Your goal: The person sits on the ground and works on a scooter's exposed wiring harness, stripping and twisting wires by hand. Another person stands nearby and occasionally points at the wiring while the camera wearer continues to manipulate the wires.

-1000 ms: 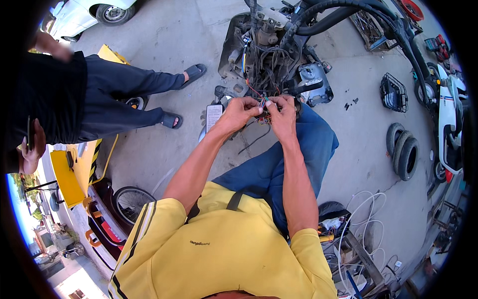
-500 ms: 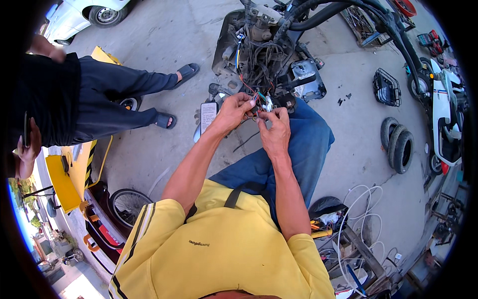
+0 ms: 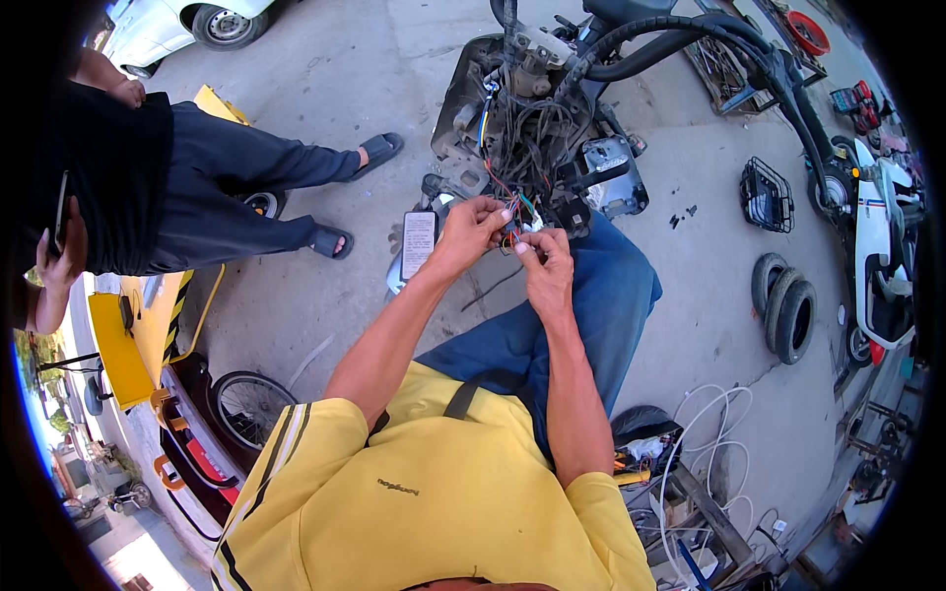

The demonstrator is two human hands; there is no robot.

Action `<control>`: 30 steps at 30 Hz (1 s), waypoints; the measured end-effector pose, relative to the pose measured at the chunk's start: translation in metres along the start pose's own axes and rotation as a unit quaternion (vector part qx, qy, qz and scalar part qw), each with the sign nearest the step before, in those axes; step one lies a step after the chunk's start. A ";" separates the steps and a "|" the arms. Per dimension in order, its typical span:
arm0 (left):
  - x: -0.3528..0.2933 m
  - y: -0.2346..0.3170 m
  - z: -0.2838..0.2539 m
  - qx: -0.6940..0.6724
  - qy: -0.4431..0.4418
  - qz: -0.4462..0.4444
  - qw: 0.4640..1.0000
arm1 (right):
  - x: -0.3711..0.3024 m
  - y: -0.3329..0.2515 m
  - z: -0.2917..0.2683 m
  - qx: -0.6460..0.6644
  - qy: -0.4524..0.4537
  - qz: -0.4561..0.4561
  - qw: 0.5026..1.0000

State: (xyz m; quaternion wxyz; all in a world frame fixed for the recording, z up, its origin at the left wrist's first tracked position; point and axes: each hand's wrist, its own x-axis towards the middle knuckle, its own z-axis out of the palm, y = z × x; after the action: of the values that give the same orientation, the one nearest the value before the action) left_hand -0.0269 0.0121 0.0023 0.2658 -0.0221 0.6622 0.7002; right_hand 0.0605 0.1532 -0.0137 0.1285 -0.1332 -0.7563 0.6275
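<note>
Thin coloured wires (image 3: 511, 205) hang from the dark wiring bundle (image 3: 527, 138) in the opened front of a scooter. My left hand (image 3: 475, 229) is closed, pinching some of these wires between thumb and fingers. Close beside it on the right, my right hand (image 3: 545, 258) pinches wire ends too; the exact pieces between its fingertips are too small to make out. A white connector (image 3: 535, 225) sits just above my right fingers. Left of my left hand lies a dark box with a pale printed label (image 3: 419, 241).
A person in dark clothes (image 3: 227, 177) stands at the left, holding a phone. Stacked tyres (image 3: 788, 310) and a black wire basket (image 3: 766, 194) lie on the concrete at right. White hose (image 3: 680, 463) coils beside a toolbox at lower right. A yellow stand (image 3: 120, 350) is at left.
The view has shifted slightly, so the scene sits a little lower. Both hands stay close together at the wires, with small finger movements. The standing person's phone hand has shifted a little.
</note>
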 end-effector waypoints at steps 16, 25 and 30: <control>-0.031 -0.021 -0.002 -0.002 -0.010 0.023 1.000 | 0.001 -0.001 -0.004 0.054 -0.003 0.040 0.998; -0.035 -0.018 -0.001 0.080 -0.023 0.013 0.996 | 0.001 -0.008 -0.004 0.027 -0.011 0.033 0.999; -0.039 -0.018 -0.003 0.060 -0.009 0.014 0.998 | 0.001 -0.001 0.000 0.011 -0.011 0.032 0.999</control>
State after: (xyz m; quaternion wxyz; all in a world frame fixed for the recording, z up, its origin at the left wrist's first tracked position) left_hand 0.0127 -0.0047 0.0009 0.2626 0.0092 0.7012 0.6628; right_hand 0.0595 0.1536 -0.0123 0.1012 -0.1493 -0.7461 0.6410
